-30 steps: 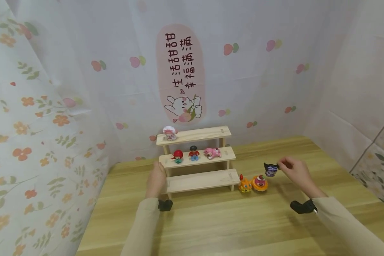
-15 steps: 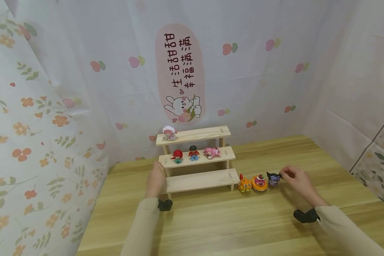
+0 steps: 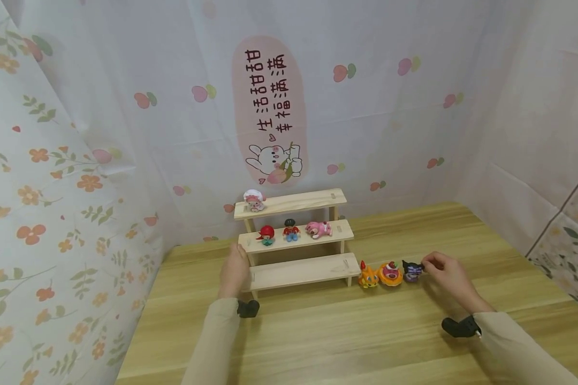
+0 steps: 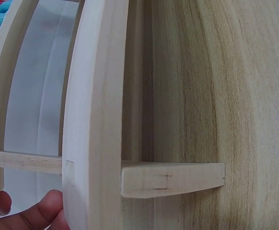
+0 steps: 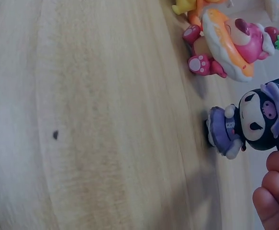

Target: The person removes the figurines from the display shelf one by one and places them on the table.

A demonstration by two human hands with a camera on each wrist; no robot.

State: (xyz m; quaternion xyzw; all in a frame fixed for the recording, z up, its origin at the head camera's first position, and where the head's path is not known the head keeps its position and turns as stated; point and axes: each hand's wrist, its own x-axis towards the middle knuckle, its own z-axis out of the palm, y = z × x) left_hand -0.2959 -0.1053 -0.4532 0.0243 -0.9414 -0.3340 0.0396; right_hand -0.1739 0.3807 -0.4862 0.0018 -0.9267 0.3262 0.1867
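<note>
A pale three-tier wooden stand (image 3: 298, 272) rests on the table, and my left hand (image 3: 234, 271) grips its left side. In the left wrist view, curled fingers (image 4: 31, 215) lie against the stand's end. At the right of a short row of toys, my right hand (image 3: 450, 275) pinches the ear of a black-and-purple figurine (image 5: 251, 120). That figurine is upright, its base at the tabletop. Beside it sit a pink bear figurine in an orange ring (image 3: 390, 274) and an orange figurine with a red tip (image 3: 368, 277).
On the middle tier are a red-haired figurine (image 3: 267, 235), a dark-haired figurine in red (image 3: 291, 230) and a lying pink bear (image 3: 320, 229). A white-hooded pink figurine (image 3: 254, 200) sits on the top tier. Patterned cloth (image 3: 390, 117) hangs behind the table (image 3: 318, 337).
My right hand has lowered the black-and-purple figurine slightly rightward, down to the table at the end of the row. The left hand stays at the stand.
</note>
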